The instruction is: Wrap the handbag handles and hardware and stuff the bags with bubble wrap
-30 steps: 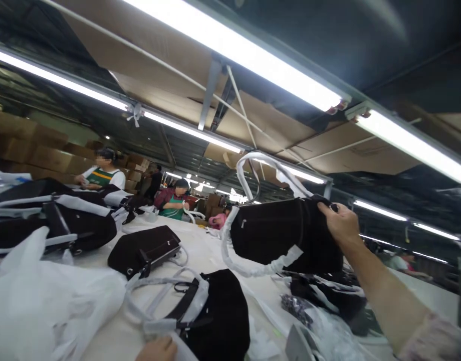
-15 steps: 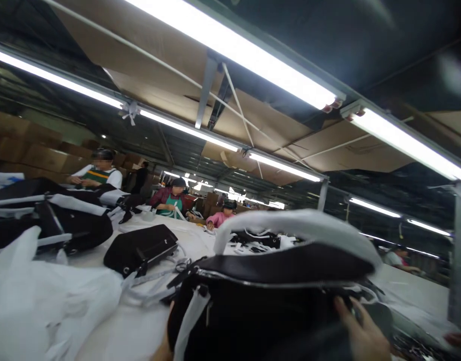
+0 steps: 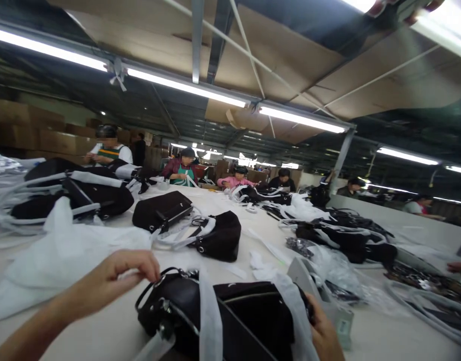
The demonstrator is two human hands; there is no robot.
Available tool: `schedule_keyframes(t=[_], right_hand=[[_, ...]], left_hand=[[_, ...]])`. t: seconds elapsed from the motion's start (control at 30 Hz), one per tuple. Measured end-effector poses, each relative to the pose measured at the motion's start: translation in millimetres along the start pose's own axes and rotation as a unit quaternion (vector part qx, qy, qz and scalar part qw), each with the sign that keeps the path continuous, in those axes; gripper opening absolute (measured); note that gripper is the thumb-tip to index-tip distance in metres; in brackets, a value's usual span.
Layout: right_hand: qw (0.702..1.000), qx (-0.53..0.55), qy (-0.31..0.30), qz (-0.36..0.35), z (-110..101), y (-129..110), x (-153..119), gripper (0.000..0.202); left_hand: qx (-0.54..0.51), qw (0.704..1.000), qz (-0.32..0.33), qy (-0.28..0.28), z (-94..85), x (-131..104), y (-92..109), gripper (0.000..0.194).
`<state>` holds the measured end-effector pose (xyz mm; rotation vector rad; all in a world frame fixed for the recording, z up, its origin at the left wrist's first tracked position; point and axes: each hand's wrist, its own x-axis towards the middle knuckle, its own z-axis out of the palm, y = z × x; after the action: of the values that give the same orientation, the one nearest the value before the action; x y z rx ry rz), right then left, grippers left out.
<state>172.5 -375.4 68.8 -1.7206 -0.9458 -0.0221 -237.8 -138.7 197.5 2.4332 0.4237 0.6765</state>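
White worktable (image 3: 230, 200) under strip lights (image 3: 185, 87); both hands' grip holds the black handbag (image 3: 230, 311).

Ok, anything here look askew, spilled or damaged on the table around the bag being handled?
Nothing stands out. The black handbag lies on the white table between the left hand and right hand, its straps in white wrapping. Other wrapped bags and loose plastic lie scattered about, none visibly torn.
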Motion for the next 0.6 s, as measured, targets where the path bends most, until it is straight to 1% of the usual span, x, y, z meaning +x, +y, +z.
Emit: schedule_keyframes(t=[0.03, 0.07, 0.1, 0.13, 0.2, 0.23, 0.27, 0.3, 0.33, 0.37, 0.4, 0.43, 0.47, 0.5, 0.53, 0.57, 0.6], right_hand=[[1.000, 0.011, -0.008, -0.009, 0.1, 0.0, 2.5, 0.045], [0.999, 0.020, -0.018, -0.022, 0.0, -0.9, 4.4, 0.046], [0.999, 0.026, -0.027, -0.036, -0.2, -2.7, 5.5, 0.047], [0.998, 0.027, -0.032, -0.048, -0.3, -5.3, 5.8, 0.048], [0.998, 0.017, -0.035, -0.055, -1.0, -11.8, 4.4, 0.047], [0.998, 0.008, -0.036, -0.051, -1.7, -15.4, 3.2, 0.047], [0.998, 0.001, -0.038, -0.045, -2.8, -18.8, 2.2, 0.047], [0.998, -0.004, -0.045, -0.038, -4.4, -21.9, 1.5, 0.048], [0.998, -0.006, -0.054, -0.032, -6.5, -24.7, 1.5, 0.049], [0.998, -0.008, -0.065, -0.026, -8.8, -27.1, 2.2, 0.051], [0.997, -0.011, -0.078, -0.018, -11.1, -29.4, 3.8, 0.052], [0.996, -0.016, -0.092, -0.010, -13.0, -31.7, 6.1, 0.053], [0.994, -0.024, -0.104, -0.002, -14.2, -34.4, 8.9, 0.053], [0.993, -0.032, -0.118, 0.005, -14.3, -37.7, 12.1, 0.051], [0.991, -0.038, -0.129, 0.010, -13.4, -41.8, 15.3, 0.049], [0.990, -0.042, -0.138, 0.010, -11.7, -46.8, 18.2, 0.046], [0.988, -0.042, -0.146, 0.007, -9.4, -52.4, 20.7, 0.044]], left_hand=[[0.057, 0.997, 0.056, -0.014, 8.3, -4.0, 19.8, 0.030], [0.119, 0.986, 0.117, 0.005, 21.1, -6.1, 36.8, 0.046], [0.185, 0.967, 0.173, 0.010, 37.1, -6.0, 50.4, 0.062], [0.247, 0.946, 0.209, 0.006, 54.4, -3.8, 60.9, 0.073], [0.340, 0.916, 0.213, -0.014, 85.6, 6.2, 74.9, 0.082], [0.362, 0.910, 0.199, -0.026, 96.5, 13.1, 79.8, 0.082], [0.364, 0.914, 0.177, -0.037, 103.0, 20.9, 84.0, 0.079], [0.346, 0.925, 0.150, -0.042, 104.8, 29.1, 87.6, 0.073], [0.304, 0.944, 0.118, -0.045, 102.2, 37.8, 90.4, 0.062], [0.232, 0.969, 0.080, -0.039, 95.7, 46.8, 92.1, 0.049], [0.125, 0.991, 0.031, -0.019, 86.5, 55.9, 92.4, 0.036], [-0.013, 0.999, -0.030, 0.016, 75.6, 65.1, 90.9, 0.025], [-0.173, 0.978, -0.100, 0.067, 64.4, 74.1, 87.6, 0.018], [-0.329, 0.920, -0.171, 0.128, 53.7, 82.5, 82.6, 0.014], [-0.450, 0.844, -0.228, 0.182, 44.4, 90.0, 76.1, 0.014], [-0.524, 0.777, -0.267, 0.226, 37.0, 96.1, 68.6, 0.017], [-0.562, 0.732, -0.290, 0.252, 31.4, 100.8, 60.7, 0.021]])
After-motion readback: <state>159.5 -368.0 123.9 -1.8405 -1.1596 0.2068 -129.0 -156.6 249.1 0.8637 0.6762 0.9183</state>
